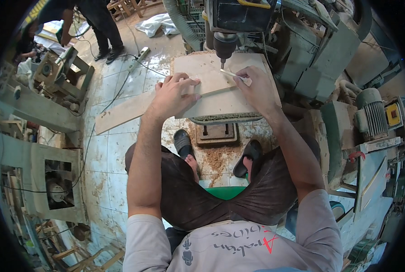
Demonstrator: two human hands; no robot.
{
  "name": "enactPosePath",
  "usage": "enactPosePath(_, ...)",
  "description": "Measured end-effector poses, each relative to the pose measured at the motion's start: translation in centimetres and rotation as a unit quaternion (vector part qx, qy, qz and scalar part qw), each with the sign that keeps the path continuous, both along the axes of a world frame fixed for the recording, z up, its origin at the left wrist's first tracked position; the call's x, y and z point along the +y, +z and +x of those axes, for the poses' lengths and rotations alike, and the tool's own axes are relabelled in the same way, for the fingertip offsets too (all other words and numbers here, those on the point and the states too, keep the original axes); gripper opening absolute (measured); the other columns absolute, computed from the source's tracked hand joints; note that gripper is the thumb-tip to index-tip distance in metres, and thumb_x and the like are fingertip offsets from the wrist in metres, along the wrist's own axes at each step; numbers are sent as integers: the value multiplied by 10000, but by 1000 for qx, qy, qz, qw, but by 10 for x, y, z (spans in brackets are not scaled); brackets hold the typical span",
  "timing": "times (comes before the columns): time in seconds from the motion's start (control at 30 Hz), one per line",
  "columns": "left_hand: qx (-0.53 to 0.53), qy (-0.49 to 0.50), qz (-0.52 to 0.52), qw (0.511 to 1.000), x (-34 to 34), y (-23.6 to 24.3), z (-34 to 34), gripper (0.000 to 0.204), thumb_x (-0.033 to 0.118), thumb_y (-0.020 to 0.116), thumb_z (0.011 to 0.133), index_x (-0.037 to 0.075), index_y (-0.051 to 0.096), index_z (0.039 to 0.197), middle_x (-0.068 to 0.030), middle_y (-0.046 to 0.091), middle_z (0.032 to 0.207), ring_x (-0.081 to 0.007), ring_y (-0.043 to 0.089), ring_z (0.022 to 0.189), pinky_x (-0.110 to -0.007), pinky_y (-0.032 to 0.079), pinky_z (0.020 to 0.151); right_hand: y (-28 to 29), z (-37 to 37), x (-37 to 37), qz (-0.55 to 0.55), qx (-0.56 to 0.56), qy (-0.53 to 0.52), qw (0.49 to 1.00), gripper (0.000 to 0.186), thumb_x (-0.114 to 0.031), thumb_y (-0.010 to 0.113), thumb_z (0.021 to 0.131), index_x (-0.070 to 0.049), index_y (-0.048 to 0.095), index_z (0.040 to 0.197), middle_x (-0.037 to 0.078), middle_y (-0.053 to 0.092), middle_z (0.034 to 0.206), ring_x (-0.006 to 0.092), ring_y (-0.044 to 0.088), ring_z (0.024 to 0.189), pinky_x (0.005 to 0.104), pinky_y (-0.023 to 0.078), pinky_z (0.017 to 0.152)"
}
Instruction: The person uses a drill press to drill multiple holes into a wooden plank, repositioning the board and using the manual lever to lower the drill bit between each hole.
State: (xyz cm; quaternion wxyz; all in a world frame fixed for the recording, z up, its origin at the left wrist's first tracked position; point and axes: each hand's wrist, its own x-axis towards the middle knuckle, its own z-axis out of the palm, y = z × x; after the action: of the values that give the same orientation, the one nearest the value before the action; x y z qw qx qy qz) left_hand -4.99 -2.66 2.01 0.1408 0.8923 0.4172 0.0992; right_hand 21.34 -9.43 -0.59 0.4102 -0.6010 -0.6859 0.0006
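Observation:
A long, narrow wooden board lies slantwise over the work table and sticks out past its left side. My left hand grips this board, with the thumb along the near edge and the fingers over the far side. Between the fingertips of my right hand is a thin pale stick, its tip beside the drill bit. The hand is close to the board's right end. Above the table hangs the drill press chuck, its bit pointing down at the surface.
Sawdust covers the drill press base and the tiles between my feet. A power strip with cables lies on the floor at left. Another person stands at the far left. A machine with a green motor is at right.

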Motion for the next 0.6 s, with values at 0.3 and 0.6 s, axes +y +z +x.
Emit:
enactPosePath(0.3, 3, 4, -1, 1000, -1, -1, -2, 449, 431, 695, 860, 283, 634, 1279, -71, 502, 1378, -269, 428, 1332, -497, 263, 1106, 1, 3, -5, -44, -35, 22, 998, 137, -172, 704, 832, -71, 651, 908, 73, 637, 893, 280, 600, 896, 416, 432, 831)
enactPosePath(0.6, 13, 10, -2, 1000, -1, 0, -1, 452, 417, 707, 855, 284, 632, 1281, -72, 504, 1371, -267, 432, 1331, -499, 260, 1110, 4, 10, 2, -43, -60, -61, 995, 153, -208, 671, 850, -87, 665, 944, 71, 664, 916, 278, 625, 925, 410, 446, 844)
